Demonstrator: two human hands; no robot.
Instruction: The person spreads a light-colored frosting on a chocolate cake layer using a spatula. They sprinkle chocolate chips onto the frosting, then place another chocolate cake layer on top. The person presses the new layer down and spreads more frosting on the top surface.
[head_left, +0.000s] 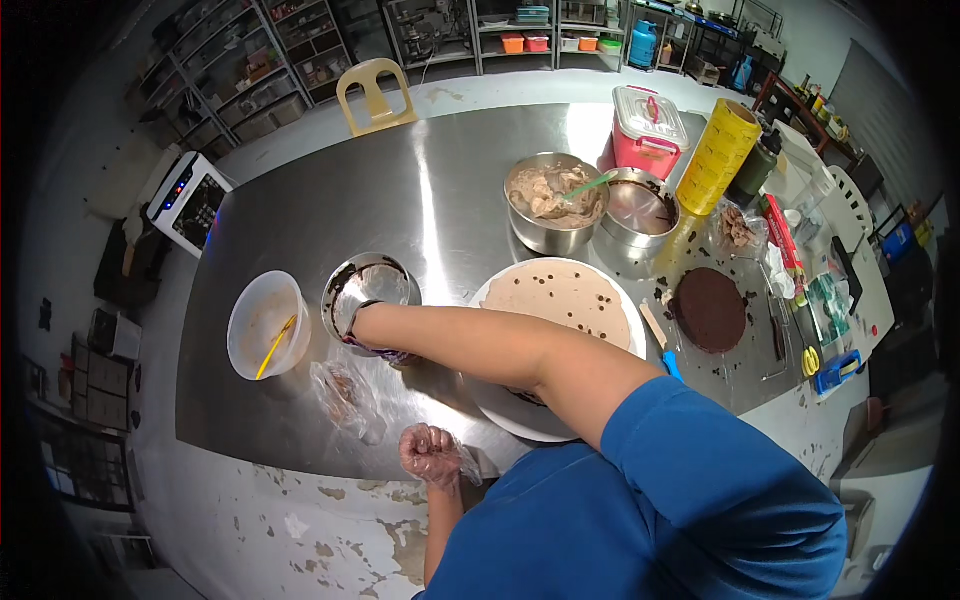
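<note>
My left hand (430, 452), in a clear plastic glove, is curled into a fist at the table's front edge with nothing seen in it. My right arm reaches across to the left, over a round cake layer (551, 292) spread with light brown cream and dotted with small dark chips, on a white round board (491, 420). My right hand (367, 324) is mostly hidden at a dark purple packet (386, 354), apparently inside its mouth. Just beyond is a round metal cake tin (367, 270) with dark crumbs stuck to its wall.
At left are a translucent plastic bowl (238, 330) with a yellow-handled utensil (276, 347) and a crumpled plastic bag (345, 397). Behind the cake stands a steel bowl of cream (555, 238). A dark chocolate cake layer (710, 310), blue-handled spatula (671, 365) and yellow-handled scissors (810, 361) lie right.
</note>
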